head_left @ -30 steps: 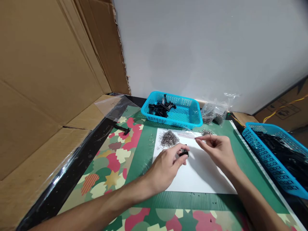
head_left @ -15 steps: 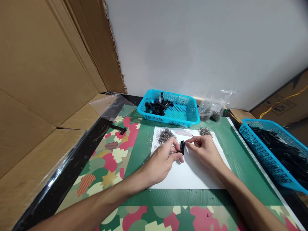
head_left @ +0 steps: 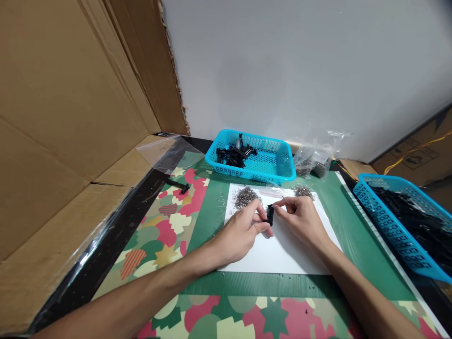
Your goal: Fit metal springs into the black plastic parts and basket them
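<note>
Over a white sheet of paper (head_left: 282,256), my left hand (head_left: 243,230) pinches a small black plastic part (head_left: 270,215) between thumb and fingers. The part stands roughly upright and leans a little. My right hand (head_left: 303,219) is closed, its thumb and index fingertips at the part's upper end. A thin metal piece (head_left: 286,200) sticks out between the right fingers; its exact kind is too small to tell. Behind my left hand lies a heap of small metal pieces (head_left: 245,197), and a smaller metal heap (head_left: 302,191) sits beyond my right hand.
A blue basket (head_left: 250,175) at the back holds several black parts. Another blue basket (head_left: 384,226), on the right, is heaped with black parts. Clear bags of metal pieces (head_left: 312,162) stand by the wall. One black part (head_left: 180,186) lies left; cardboard (head_left: 70,141) walls that side.
The view has shifted slightly. The black part is tilted a little more, and my right fingertips have come against its upper end. My left hand keeps its grip.
</note>
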Tool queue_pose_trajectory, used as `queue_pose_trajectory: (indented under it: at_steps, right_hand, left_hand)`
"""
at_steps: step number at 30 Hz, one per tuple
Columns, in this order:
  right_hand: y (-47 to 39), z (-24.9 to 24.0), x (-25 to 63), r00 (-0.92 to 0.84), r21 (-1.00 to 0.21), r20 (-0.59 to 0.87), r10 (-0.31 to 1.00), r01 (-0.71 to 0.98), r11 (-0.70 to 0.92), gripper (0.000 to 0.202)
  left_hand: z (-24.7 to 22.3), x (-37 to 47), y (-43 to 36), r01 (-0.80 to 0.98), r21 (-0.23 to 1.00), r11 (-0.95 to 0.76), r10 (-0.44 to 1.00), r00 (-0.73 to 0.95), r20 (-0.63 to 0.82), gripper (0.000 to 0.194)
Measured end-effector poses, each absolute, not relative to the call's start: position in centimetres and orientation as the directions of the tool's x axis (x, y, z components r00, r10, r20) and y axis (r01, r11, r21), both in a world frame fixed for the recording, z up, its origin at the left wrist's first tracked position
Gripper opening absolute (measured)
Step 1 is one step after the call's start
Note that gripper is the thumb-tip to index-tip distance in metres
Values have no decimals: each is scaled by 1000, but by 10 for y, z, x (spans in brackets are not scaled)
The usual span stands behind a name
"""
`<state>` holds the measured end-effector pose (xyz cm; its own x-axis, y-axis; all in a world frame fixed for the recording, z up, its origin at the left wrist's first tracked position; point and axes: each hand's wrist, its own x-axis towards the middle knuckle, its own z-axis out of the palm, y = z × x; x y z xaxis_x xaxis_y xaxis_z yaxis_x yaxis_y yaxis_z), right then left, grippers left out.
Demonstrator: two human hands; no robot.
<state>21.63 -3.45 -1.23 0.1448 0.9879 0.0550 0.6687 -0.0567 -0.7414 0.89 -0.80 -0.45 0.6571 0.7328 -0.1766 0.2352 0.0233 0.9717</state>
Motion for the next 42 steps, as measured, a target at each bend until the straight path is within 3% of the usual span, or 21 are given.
queue_pose_trajectory:
  at_steps: [7,21,29,35,42]
  right_hand:
    - [-37,-16,217,132,-746,67,989,664,-38,33]
    - [-35,-5,231,6,-783,-76,997,619,-63,49]
    - [-35,-11,233,140,-828,59,988,560,-30,53]
    - [-36,-11,229,102,-850,296,950,482,213,48]
    - [-37,-14,230,239,-860,199,950,508,53,62]
  left_hand:
    - [-8,7,-6,207,978,30,708,686,-167,10]
    - [-3,9,0,265,960,89,660,706,-257,13]
    - [-1,10,0,274,957,92,649,712,-266,13]
    - [-1,9,0,241,965,103,590,766,-255,13]
    - [-3,8,1,234,969,77,573,785,-235,14]
